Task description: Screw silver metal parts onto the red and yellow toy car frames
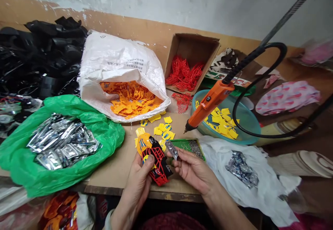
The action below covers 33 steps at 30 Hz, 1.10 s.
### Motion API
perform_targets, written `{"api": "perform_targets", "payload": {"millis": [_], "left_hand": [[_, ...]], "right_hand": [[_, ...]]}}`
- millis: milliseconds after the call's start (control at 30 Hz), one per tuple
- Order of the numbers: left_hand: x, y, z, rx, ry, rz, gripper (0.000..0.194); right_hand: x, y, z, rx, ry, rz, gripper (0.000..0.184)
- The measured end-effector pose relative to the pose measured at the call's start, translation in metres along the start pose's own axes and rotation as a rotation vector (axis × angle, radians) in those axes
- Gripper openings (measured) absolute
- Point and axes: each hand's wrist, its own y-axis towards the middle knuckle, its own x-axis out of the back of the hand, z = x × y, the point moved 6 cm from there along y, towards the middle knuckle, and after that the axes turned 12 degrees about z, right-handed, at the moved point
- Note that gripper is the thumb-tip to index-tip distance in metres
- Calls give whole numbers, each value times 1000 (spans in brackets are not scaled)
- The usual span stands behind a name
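Left hand (137, 185) clamped on red-and-yellow plastic frame (157, 167); right hand (192, 171) pinches silver packet (172, 150). A weak pinch risks dropping it among yellow tags (163, 130).

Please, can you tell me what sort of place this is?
Probably a small piecework workshop: a white sack of orange plastic pieces, a cardboard box of red mesh parts, and an orange power tool on a cable above the workbench.
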Motion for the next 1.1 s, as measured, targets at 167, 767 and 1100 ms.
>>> {"api": "perform_targets", "payload": {"millis": [167,767,1100], "left_hand": [[-3,2,0,-10,13,12,76],[15,-2,-4,38,47,23,64],[49,-47,-27,19,19,-130,54]], "right_hand": [[2,3,-4,-45,83,4,26],[12,2,-5,-18,55,-91,30],[3,5,-21,83,-328,-137,44]]}}
